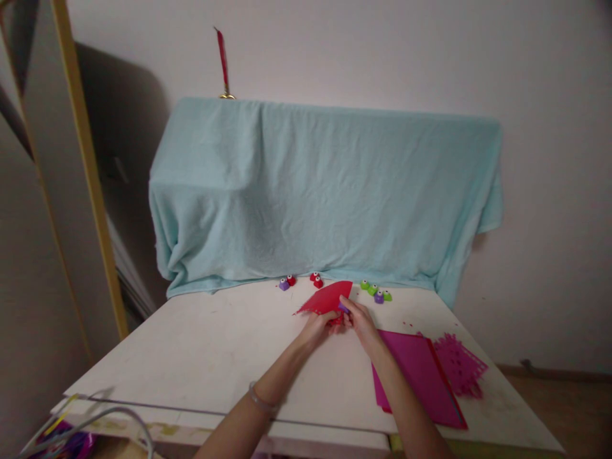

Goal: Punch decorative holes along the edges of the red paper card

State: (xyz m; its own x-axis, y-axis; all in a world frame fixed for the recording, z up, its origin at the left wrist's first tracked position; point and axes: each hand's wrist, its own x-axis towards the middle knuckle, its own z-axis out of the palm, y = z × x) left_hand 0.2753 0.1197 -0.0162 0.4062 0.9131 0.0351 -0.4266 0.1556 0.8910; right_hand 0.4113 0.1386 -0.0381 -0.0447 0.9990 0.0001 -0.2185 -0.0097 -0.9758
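red and purple punches (284, 286) sit near the towel (306, 191); the left hand (319, 325) pinches red paper (329, 296) over the white table (215, 347); the right hand (359, 317) grips a small purple tool (343, 308) against it; green punches (372, 290), then magenta sheets (414, 366), lie rightward.

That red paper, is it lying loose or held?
Held: the left hand grips the red paper by its lower edge, and the right hand holds a purple punch there.
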